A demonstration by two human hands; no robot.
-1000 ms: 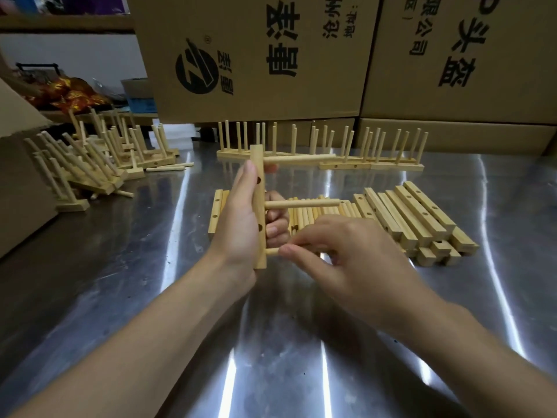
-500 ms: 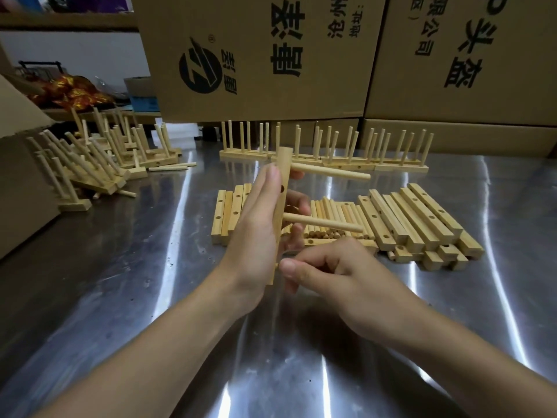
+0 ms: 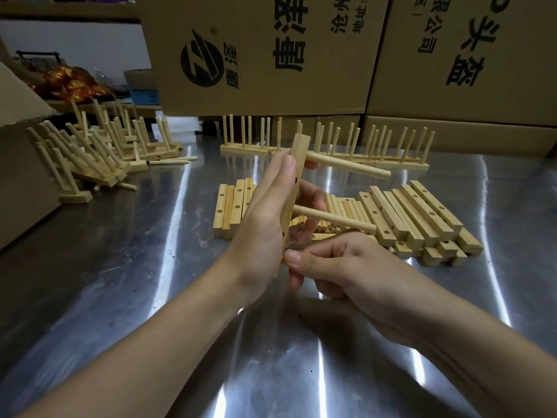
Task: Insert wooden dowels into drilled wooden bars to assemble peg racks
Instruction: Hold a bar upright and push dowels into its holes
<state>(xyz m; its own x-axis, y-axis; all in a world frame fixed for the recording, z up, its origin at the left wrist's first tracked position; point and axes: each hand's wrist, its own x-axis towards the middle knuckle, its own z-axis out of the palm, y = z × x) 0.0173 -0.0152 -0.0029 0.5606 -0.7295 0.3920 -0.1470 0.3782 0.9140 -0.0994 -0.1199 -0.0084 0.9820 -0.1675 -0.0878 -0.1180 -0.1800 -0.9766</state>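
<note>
- Steel table: reflective top, streaked with glare.
- Drilled bars stacked flat at centre-right; a smaller group laid to their left.
- Loose dowels piled between the two groups.
- Finished racks stood in a row at the back, pegs up.
- Rack heap dumped far left, pegs tilted.
- Cardboard boxes set along the rear edge.

Bar now tilted top-right vs 1 s ago, its two dowels sloping down-right, right hand thumb butted against it.
</note>
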